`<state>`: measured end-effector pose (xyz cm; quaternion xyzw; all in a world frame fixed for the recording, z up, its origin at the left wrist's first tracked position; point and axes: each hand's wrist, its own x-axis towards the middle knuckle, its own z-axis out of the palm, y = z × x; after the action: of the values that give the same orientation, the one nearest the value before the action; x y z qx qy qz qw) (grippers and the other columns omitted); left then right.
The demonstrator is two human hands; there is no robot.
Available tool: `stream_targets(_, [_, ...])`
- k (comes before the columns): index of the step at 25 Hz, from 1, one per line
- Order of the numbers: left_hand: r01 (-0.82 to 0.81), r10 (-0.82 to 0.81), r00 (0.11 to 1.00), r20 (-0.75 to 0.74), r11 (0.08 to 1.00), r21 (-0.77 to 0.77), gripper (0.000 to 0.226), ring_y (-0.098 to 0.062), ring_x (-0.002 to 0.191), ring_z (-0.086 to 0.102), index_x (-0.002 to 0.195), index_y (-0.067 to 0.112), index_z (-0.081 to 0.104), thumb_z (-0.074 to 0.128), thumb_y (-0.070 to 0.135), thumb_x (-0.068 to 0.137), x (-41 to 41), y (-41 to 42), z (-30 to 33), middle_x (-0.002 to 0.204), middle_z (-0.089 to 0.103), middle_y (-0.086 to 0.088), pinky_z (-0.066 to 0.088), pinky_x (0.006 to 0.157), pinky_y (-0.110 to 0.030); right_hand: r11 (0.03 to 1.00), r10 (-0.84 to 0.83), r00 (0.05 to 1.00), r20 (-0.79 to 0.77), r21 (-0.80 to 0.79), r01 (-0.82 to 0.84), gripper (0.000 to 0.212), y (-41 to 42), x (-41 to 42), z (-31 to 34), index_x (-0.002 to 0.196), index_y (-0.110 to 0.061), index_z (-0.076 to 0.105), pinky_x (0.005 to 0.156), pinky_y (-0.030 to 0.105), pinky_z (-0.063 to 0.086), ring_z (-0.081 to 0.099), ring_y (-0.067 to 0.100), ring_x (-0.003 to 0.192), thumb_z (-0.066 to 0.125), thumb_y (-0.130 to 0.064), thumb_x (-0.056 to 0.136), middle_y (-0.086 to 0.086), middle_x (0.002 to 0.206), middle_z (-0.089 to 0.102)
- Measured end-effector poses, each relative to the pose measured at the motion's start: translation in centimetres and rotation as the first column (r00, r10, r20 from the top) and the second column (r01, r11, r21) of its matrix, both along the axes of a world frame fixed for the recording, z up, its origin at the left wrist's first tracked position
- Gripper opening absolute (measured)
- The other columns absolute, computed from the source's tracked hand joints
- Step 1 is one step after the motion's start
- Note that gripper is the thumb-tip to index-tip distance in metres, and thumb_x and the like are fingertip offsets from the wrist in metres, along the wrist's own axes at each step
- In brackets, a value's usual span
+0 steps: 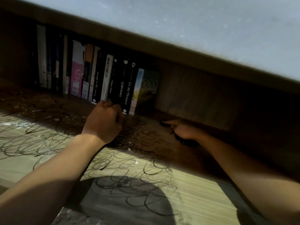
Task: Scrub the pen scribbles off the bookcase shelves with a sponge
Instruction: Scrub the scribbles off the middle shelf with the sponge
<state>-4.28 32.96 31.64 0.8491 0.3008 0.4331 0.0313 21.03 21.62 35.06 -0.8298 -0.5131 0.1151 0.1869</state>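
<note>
The wooden shelf (162,184) is covered with looping black pen scribbles (113,161), from the lit front strip back into the shadow. My left hand (103,122) reaches to the foot of the row of books, its fingers curled around the bottom edge of a black book (113,82). My right hand (183,130) lies deep in the shadow to the right of the books. It holds a dark object that looks like the sponge (186,142) against the shelf, with the index finger stretched out to the left. Most of the sponge is hidden under the palm.
A row of upright books (76,73) fills the back left of the shelf, ending with a pale book marked GOD (146,88). The upper shelf board (178,52) hangs low overhead. White crumbs (129,149) lie among the scribbles. The back panel (203,98) stands behind my right hand.
</note>
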Motion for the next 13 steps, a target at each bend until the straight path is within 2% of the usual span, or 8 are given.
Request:
stream_targets(1, [0.002,-0.002,1.000,-0.003,1.000,0.003,0.010,-0.042,0.090,0.054,0.083,0.006,0.067,0.063,0.002,0.075,0.0,0.0,0.0,0.089,0.063,-0.019,0.046,0.086,-0.051,1.000,-0.020,1.000,-0.001,-0.010,0.020,0.049,0.9,-0.4,0.0,0.138,-0.030,0.049,0.040,0.019,0.041,0.055,0.002,0.045,0.028,-0.005,0.101,0.004,0.091,0.062])
stream_targets(3, [0.001,-0.001,1.000,-0.007,1.000,0.023,0.011,-0.042,0.088,0.055,0.084,0.006,0.067,0.059,0.006,0.077,-0.1,0.2,0.1,0.089,0.064,-0.020,0.046,0.083,-0.050,0.992,0.122,0.991,0.048,0.024,-0.124,0.051,2.3,-2.5,-0.2,0.137,-0.028,0.051,0.070,0.026,0.053,0.066,0.016,0.085,0.033,-0.001,0.097,0.006,0.120,0.063])
stream_targets(6, [-0.002,0.002,1.000,-0.014,0.999,0.038,0.028,-0.042,0.085,0.055,0.085,0.005,0.067,0.045,0.018,0.074,-0.2,0.3,0.0,0.087,0.064,-0.020,0.047,0.078,-0.050,0.942,0.333,0.939,0.088,0.007,-0.335,0.047,1.4,-2.8,-1.1,0.136,-0.022,0.052,0.102,0.028,0.039,0.054,0.019,0.119,0.036,0.002,0.099,0.002,0.140,0.051])
stream_targets(7, [-0.008,0.009,1.000,-0.018,0.999,0.038,0.029,-0.042,0.086,0.055,0.086,0.005,0.067,0.044,0.018,0.074,-0.1,0.3,-0.1,0.088,0.064,-0.019,0.047,0.077,-0.050,0.944,0.330,0.941,0.079,-0.001,-0.331,0.047,0.7,-1.6,-1.0,0.135,-0.026,0.052,0.098,0.030,0.043,0.058,0.018,0.111,0.036,0.000,0.100,0.003,0.138,0.052])
stream_targets(8, [-0.015,0.016,1.000,-0.025,0.999,0.030,0.025,-0.041,0.087,0.054,0.086,0.005,0.067,0.047,0.015,0.075,-0.1,0.3,0.0,0.089,0.064,-0.019,0.047,0.078,-0.050,0.963,0.269,0.962,0.046,-0.005,-0.269,0.047,0.1,-0.5,-0.7,0.135,-0.032,0.051,0.082,0.030,0.051,0.065,0.016,0.090,0.034,-0.004,0.101,0.007,0.132,0.057])
stream_targets(10, [-0.008,0.008,1.000,-0.021,1.000,0.004,0.014,-0.041,0.090,0.054,0.087,0.006,0.067,0.057,0.006,0.077,-0.1,0.2,0.1,0.091,0.064,-0.019,0.046,0.080,-0.050,1.000,0.026,1.000,-0.004,0.013,-0.026,0.048,0.0,0.8,-0.5,0.136,-0.038,0.047,0.041,0.023,0.041,0.050,0.012,0.047,0.028,-0.008,0.103,0.016,0.111,0.065])
stream_targets(11, [-0.003,0.003,1.000,-0.016,1.000,0.000,0.013,-0.041,0.090,0.054,0.087,0.006,0.067,0.060,0.004,0.075,-0.1,0.2,0.0,0.092,0.064,-0.019,0.046,0.081,-0.051,0.999,-0.044,0.999,0.006,0.004,0.044,0.050,0.5,0.8,-0.5,0.138,-0.037,0.046,0.036,0.020,0.034,0.045,0.012,0.043,0.027,-0.008,0.102,0.016,0.106,0.065])
stream_targets(13, [0.003,-0.002,1.000,-0.012,1.000,0.012,0.013,-0.042,0.088,0.054,0.086,0.006,0.066,0.061,0.002,0.074,-0.2,0.4,0.0,0.090,0.064,-0.020,0.047,0.080,-0.051,0.998,0.051,0.996,0.076,-0.029,-0.049,0.052,1.1,-1.0,-0.4,0.141,-0.032,0.044,0.044,0.021,0.041,0.053,0.015,0.057,0.029,-0.004,0.100,0.013,0.116,0.062])
